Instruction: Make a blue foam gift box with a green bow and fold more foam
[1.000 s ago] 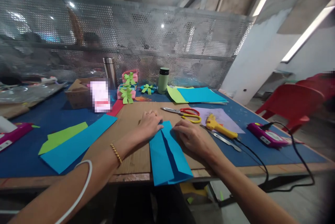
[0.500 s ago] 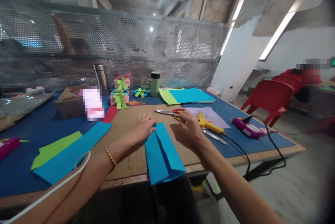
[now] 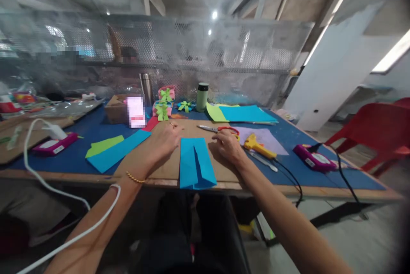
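A folded sheet of blue paper (image 3: 188,163) lies before me on the brown cardboard (image 3: 192,129), its two sides turned inward with a gap between the flaps. My left hand (image 3: 167,139), with a ring, rests at the paper's left, apart from it, fingers loosely stretched and holding nothing. To the right of the paper, my right hand (image 3: 229,145) hovers or rests by the scissors (image 3: 208,128), fingers loosely bent and apart; no grip on them shows. The red scissor handles are just beyond this hand. A yellow glue gun (image 3: 261,149) lies further right.
Blue and green paper strips (image 3: 115,152) lie at left. Behind stand a cardboard box (image 3: 115,109), a steel flask (image 3: 146,88), a green bottle (image 3: 202,98) and paper flowers (image 3: 162,111). A white cable (image 3: 57,184) crosses my left arm; a purple power strip (image 3: 314,158) is at right.
My left hand has come off the blue paper's upper edge and moved left. The view has swung left and lifted; my right hand stays by the scissors.
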`<act>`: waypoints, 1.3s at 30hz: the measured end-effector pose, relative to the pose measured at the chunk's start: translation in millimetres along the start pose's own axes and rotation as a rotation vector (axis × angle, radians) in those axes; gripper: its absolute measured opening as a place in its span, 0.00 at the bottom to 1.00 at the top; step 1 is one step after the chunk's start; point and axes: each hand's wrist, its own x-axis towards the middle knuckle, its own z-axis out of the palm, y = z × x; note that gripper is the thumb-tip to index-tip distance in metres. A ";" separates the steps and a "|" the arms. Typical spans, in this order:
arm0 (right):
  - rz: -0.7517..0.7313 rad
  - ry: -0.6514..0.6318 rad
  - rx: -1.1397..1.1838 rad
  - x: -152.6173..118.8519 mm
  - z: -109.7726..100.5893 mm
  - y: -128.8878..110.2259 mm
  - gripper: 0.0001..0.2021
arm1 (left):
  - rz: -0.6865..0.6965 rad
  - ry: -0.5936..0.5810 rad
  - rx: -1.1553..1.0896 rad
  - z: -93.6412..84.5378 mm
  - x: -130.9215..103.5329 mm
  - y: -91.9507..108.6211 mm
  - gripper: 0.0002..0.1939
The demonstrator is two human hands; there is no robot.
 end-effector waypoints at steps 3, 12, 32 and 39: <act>0.038 -0.009 -0.013 0.4 5.2 3.7 0.16 | -0.126 0.042 -0.013 -12.5 -54.5 0.1 0.15; 0.069 -0.035 -0.067 1.1 3.0 0.9 0.16 | -0.319 0.325 0.186 5.2 -121.9 10.8 0.15; 0.061 0.061 -0.125 -0.2 4.2 7.3 0.15 | -0.330 0.374 0.260 8.7 -119.5 15.3 0.15; 0.031 0.082 -0.115 -3.9 -2.0 2.5 0.16 | -0.306 0.307 0.297 10.3 -119.6 11.9 0.14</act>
